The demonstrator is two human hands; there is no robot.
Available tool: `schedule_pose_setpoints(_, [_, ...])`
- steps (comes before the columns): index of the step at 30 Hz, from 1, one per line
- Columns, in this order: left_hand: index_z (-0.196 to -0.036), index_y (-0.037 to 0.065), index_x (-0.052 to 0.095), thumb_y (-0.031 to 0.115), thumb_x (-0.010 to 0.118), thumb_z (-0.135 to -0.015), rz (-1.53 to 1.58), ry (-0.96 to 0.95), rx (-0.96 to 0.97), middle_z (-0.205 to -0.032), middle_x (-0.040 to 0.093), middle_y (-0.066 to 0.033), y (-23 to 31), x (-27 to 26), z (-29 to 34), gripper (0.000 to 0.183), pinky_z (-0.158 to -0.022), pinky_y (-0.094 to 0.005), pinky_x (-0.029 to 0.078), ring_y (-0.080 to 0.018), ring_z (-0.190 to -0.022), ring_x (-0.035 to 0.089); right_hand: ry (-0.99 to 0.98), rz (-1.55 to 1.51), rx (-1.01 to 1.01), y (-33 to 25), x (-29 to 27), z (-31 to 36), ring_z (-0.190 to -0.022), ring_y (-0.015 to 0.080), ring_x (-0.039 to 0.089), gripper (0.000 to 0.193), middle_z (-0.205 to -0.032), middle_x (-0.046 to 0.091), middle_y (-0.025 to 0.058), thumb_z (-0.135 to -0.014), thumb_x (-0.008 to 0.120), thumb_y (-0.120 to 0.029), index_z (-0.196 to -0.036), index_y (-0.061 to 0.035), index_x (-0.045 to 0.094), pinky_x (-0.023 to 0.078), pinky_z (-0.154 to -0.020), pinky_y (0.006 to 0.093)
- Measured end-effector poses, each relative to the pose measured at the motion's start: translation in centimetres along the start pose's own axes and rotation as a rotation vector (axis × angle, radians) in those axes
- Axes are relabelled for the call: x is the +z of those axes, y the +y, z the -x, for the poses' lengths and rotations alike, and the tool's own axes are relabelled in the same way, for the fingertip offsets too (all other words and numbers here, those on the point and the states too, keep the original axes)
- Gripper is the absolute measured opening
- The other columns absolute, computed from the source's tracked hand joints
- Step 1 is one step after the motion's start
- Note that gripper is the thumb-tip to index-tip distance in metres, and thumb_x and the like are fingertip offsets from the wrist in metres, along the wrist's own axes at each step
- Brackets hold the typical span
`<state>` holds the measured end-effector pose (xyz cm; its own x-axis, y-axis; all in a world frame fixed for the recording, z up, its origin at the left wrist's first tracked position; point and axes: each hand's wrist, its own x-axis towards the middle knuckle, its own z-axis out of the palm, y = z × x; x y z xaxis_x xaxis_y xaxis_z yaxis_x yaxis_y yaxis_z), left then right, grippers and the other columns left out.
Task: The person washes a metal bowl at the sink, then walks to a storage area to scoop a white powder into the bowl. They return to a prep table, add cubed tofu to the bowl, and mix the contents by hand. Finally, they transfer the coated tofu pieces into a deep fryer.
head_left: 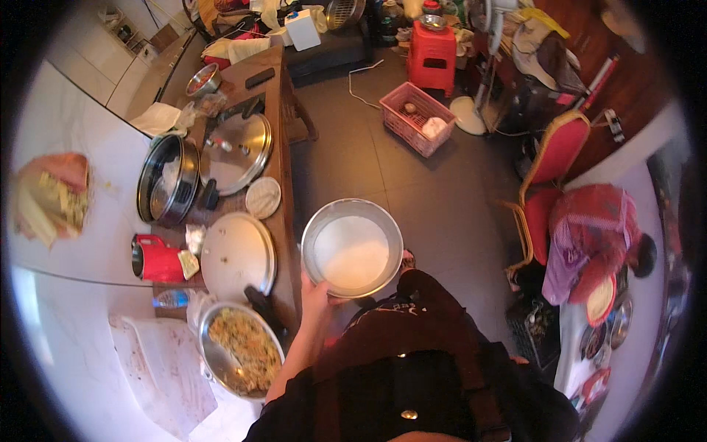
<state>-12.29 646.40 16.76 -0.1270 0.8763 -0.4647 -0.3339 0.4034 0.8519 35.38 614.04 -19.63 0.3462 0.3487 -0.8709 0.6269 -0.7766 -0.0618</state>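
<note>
My left hand point(317, 298) is closed on the near left rim of a round metal pot point(308, 230), held in front of my body above the floor. White contents point(352, 250) lie in it; whether powder or liquid I cannot tell. My right hand is out of view. Left of the pot is a wooden table with a large metal lid point(237, 247) and a small white-filled bowl point(263, 197). Nearest to my left forearm, a metal pan of cooked, chopped food point(243, 350) stands at the table's near end.
On the table point(282, 147) are a dark pot point(151, 180), a pressure cooker lid point(247, 151) and a red kettle point(156, 258). A pink crate point(398, 125) and red stool point(431, 62) stand ahead. At right, a person point(596, 221) leans over a red-rimmed basin point(602, 298) beside a red chair point(556, 151).
</note>
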Motion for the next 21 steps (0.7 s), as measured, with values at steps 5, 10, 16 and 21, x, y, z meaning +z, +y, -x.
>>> schedule_pose_setpoints(5, [-0.153, 0.018, 0.016, -0.008, 0.042, -0.078, -0.001, 0.116, -0.005, -0.131, 0.053, -0.0173, 9.2, 5.8, -13.8, 0.084, -0.054, -0.0336, 0.063, -0.0315, -0.095, 0.069, 0.428, 0.859, -0.434, -27.5, -29.7, -15.6, -0.09, 0.0271, 0.067, 0.019, -0.091, 0.07, 0.0145, -0.086, 0.059, -0.02, -0.094, -0.0083, 0.072, 0.052, -0.074, 0.0423])
schedule_pose_setpoints(10, [-0.153, 0.018, 0.015, -0.008, 0.042, -0.077, 0.045, 0.218, 0.066, -0.134, 0.05, -0.0172, 15.8, 9.7, -30.0, 0.084, -0.057, -0.0349, 0.064, -0.0329, -0.096, 0.068, 0.198, -0.701, -0.823, -66.4, -49.5, -22.2, -0.067, 0.0098, 0.059, 0.023, -0.084, 0.066, 0.0014, -0.095, 0.059, -0.019, -0.114, -0.0068, 0.063, 0.046, -0.055, 0.0243])
schedule_pose_setpoints(16, [-0.154, 0.018, 0.016, -0.007, 0.043, -0.076, -0.005, 0.183, 0.066, -0.14, 0.043, -0.0151, 25.8, 14.1, -54.4, 0.087, -0.065, -0.0458, 0.064, -0.0356, -0.113, 0.059, 0.726, -0.033, -0.909, -85.8, -56.4, -26.7, -0.09, 0.0389, 0.066, 0.032, -0.092, 0.068, 0.0216, -0.093, 0.056, -0.035, -0.098, -0.006, 0.068, 0.05, -0.08, 0.0481])
schedule_pose_setpoints(21, [-0.156, 0.019, 0.014, -0.006, 0.042, -0.076, -0.072, 0.074, 0.024, -0.143, 0.04, -0.014, 36.0, 20.4, -71.5, 0.089, -0.067, -0.0497, 0.063, -0.0342, -0.117, 0.055, 0.302, 0.002, -0.423, -78.5, -53.7, -35.5, -0.082, 0.0339, 0.067, 0.034, -0.09, 0.068, 0.0162, -0.091, 0.051, -0.038, -0.093, -0.0081, 0.068, 0.053, -0.073, 0.0466])
